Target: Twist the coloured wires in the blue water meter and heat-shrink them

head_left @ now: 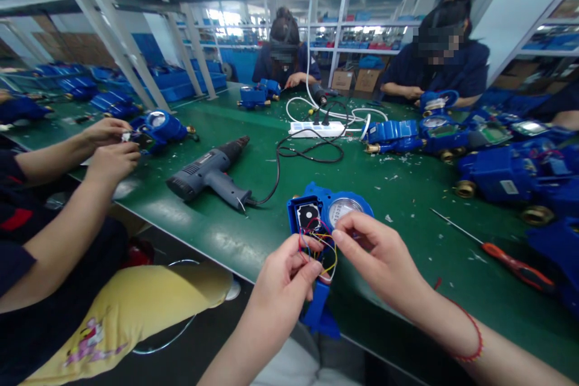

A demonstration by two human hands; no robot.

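A blue water meter [350, 200] with a round dial and an open square box [294, 215] beside it lies at the table's front edge. Thin coloured wires [335, 262], red, yellow, white and blue, come out of the box. My left hand [287, 277] pinches several of them between thumb and fingers, just in front of the box. At the dial's near side, my right hand [380, 247] has thumb and forefinger closed on the wires' upper part; the fingertips partly hide what they grip. A blue piece [319, 310] hangs below the table edge under my hands.
A grey heat gun [210, 172] lies left of the meter, its black cord running to a white power strip [316, 128]. An orange-handled screwdriver [515, 265] and piled blue meters [502, 172] are at right. A co-worker's hands [113, 151] handle another meter at left; two people sit opposite.
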